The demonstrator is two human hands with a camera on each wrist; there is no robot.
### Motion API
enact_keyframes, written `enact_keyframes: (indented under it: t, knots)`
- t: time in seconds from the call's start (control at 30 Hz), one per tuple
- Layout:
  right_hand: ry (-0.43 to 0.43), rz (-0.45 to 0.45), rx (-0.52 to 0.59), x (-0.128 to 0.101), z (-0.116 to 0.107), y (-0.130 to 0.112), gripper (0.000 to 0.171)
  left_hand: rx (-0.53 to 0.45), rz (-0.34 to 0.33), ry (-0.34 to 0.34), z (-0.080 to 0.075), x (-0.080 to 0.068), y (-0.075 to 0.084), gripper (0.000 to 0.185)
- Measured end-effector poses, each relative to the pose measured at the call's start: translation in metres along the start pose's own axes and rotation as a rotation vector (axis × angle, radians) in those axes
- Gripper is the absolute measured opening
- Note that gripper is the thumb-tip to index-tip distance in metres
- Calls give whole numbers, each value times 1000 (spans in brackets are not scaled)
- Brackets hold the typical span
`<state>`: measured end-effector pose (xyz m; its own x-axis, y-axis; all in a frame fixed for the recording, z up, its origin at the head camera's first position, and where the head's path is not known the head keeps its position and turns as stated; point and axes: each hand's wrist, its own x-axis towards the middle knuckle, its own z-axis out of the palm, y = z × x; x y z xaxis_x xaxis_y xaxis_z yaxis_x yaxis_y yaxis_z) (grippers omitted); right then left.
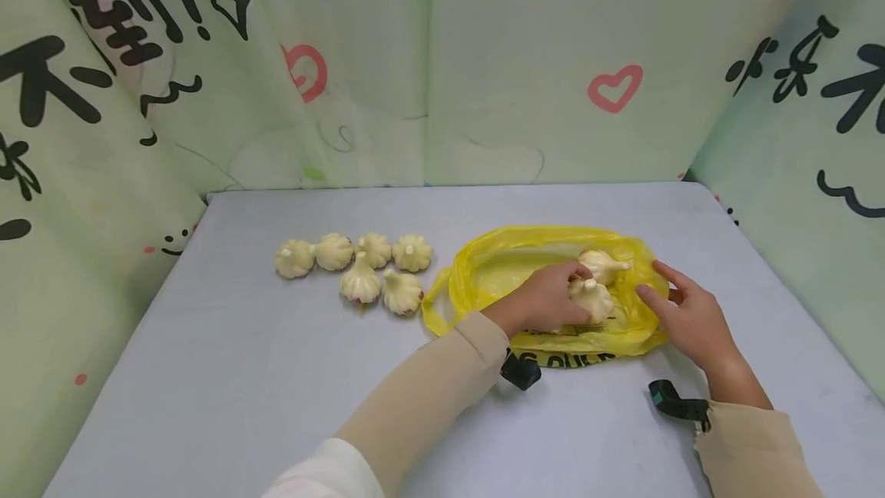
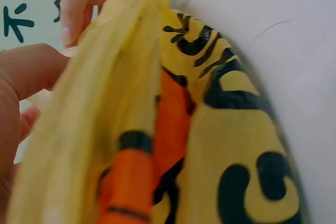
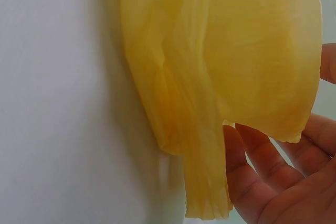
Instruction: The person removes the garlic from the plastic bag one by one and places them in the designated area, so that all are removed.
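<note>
A yellow plastic bag (image 1: 553, 237) lies on its side with its mouth spread wide on the table. Inside its right part sit two pale garlic bulbs, the farther garlic bulb (image 1: 603, 266) and the nearer garlic bulb (image 1: 593, 301). My left hand (image 1: 553, 300) reaches into the bag and grips the nearer bulb between thumb and fingers. At the bag's right end, my right hand (image 1: 698, 321) holds the rim, thumb and fingers on the plastic. In the left wrist view the bag's printed side (image 2: 210, 77) hides most of the left hand's grip.
Several more garlic bulbs stand left of the bag, a back row with a garlic bulb (image 1: 335, 252) and a front pair with a garlic bulb (image 1: 361, 280). A white table (image 1: 242, 375) bears everything. A printed green curtain (image 1: 512, 83) encloses its back and sides.
</note>
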<state>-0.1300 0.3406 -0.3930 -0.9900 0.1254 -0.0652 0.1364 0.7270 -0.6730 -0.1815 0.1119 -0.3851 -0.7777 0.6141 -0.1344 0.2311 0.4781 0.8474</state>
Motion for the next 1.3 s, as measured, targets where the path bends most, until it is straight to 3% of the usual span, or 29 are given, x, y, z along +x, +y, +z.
enact_keyframes:
  t: [0.2,0.47,1.3]
  knots:
    - [9,-20,-15,0,1,2,77,-52,20,4,-16,-15,0,55]
    - [1,-23,-14,1,1,3,76,-36,52,37,-38,-31,0,54]
    - [-1,-15,-22,1,1,-3,77,-160,10,183,-106,-92,-6,51]
